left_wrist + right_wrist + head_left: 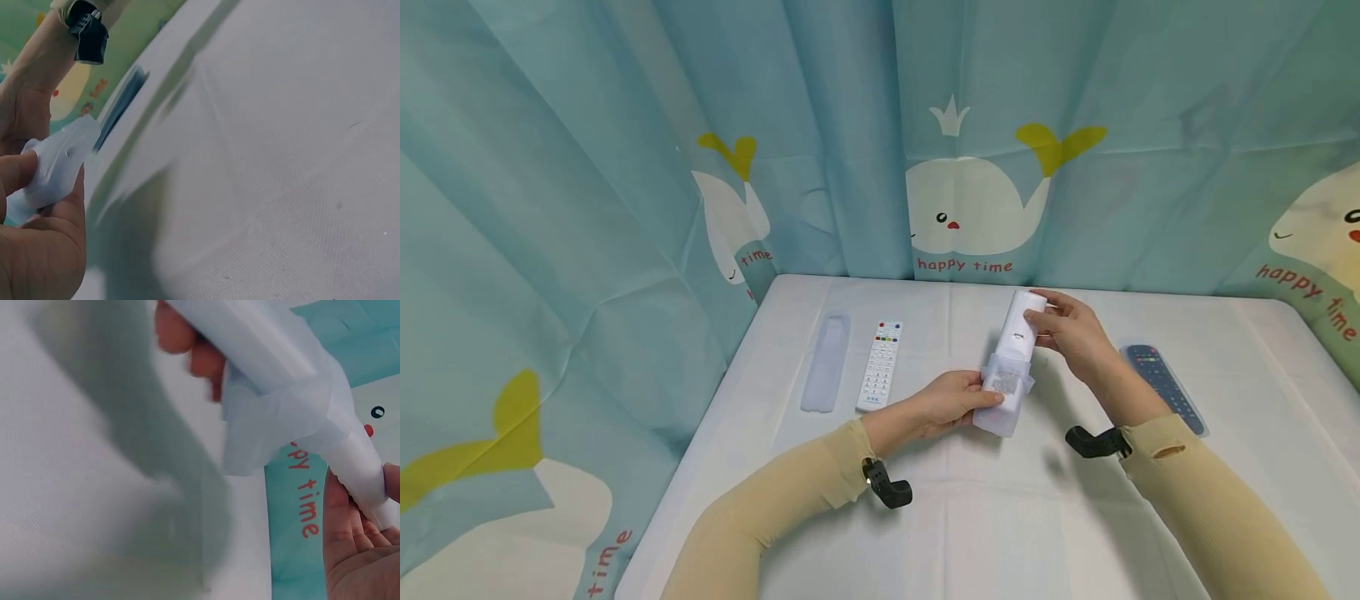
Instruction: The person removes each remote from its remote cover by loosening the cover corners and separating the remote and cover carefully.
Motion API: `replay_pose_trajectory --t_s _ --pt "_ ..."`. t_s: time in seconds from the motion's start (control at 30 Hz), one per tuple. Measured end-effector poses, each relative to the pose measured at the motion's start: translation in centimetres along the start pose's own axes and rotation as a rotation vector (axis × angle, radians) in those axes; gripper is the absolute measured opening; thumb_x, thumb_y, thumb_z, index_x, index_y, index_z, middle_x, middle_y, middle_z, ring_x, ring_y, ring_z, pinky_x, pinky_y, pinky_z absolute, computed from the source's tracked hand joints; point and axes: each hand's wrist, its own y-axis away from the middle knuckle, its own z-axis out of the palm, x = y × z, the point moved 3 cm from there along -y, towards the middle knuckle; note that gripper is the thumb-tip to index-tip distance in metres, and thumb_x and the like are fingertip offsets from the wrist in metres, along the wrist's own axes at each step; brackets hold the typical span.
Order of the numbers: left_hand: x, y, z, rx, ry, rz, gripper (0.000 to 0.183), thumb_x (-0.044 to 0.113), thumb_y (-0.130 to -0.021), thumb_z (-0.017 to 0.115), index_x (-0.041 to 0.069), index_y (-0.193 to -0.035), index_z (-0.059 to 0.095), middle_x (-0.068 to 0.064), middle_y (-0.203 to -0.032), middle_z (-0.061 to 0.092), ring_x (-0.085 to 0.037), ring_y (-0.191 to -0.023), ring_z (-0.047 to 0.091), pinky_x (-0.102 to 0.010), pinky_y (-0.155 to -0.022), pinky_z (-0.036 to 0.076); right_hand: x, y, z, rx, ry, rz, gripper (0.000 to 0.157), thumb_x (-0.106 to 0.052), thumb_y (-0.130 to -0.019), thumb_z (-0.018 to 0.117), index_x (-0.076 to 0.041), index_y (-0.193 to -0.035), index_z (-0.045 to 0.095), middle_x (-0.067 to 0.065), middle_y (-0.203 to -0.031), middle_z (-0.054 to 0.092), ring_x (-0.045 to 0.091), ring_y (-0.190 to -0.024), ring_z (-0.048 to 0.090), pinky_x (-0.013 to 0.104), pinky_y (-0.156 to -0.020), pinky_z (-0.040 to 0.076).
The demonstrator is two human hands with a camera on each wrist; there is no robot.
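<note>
White remote [1018,327], called the held remote here, up over the table [940,508], part in and part out of a cloudy soft sleeve [1012,397]. Tilted, with a little dark mark on the bare part. Sleeve wrapped around the near end of the held remote, with a printed patch showing through.

Left hand [953,404] at the near end of the held remote, closed in a pinch on the sleeve: thumb on top, fingers tucked under. Right hand [1070,332] at the far end of the held remote, closed in a pinch on the bare part, thumb on the face and fingers by the edge.

Flat sleeve [825,367] and button remote [881,367] lying to the left of the held remote, button remote nearer. Dark remote [1165,387] lying to the right of the held remote.

Probably a sliding step, but in or out, cannot tell. Best to go gently. Hold the sleeve softly, so as not to squash the mouth. Line up the held remote straight with the sleeve, no twisting. Slide only the long way, in small goes. Mind the loose flap [1029,384] sticking out to the right of the held remote: looks crumpled, and might catch or tear. Smooth down first, then slide.
</note>
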Motion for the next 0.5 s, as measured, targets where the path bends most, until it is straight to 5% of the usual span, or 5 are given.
replay_pose_trajectory --t_s 0.3,0.5 --pt "0.0 0.2 -0.6 0.055 0.071 -0.148 0.042 0.031 -0.101 0.068 -0.005 -0.121 0.064 -0.014 -0.104 0.073 -0.022 -0.097 0.071 -0.037 -0.088 0.058 -0.1 0.2 -0.1 -0.01 -0.01 0.0 0.065 -0.019 -0.104 0.062 0.002 -0.157 0.031 0.008 -0.122 0.051 0.007 -0.09 0.063 0.021 -0.078 0.057" --pt "0.8 0.0 -0.7 0.065 0.128 -0.128 0.032 0.015 -0.1 0.068 -0.007 -0.121 0.063 -0.014 -0.109 0.072 -0.025 -0.104 0.07 -0.04 -0.093 0.056 0.0 0.2 0.5 -0.053 0.003 -0.006 0.063 -0.017 -0.104 0.062 0.002 -0.156 0.033 0.01 -0.12 0.052 0.007 -0.088 0.064 0.023 -0.079 0.057"
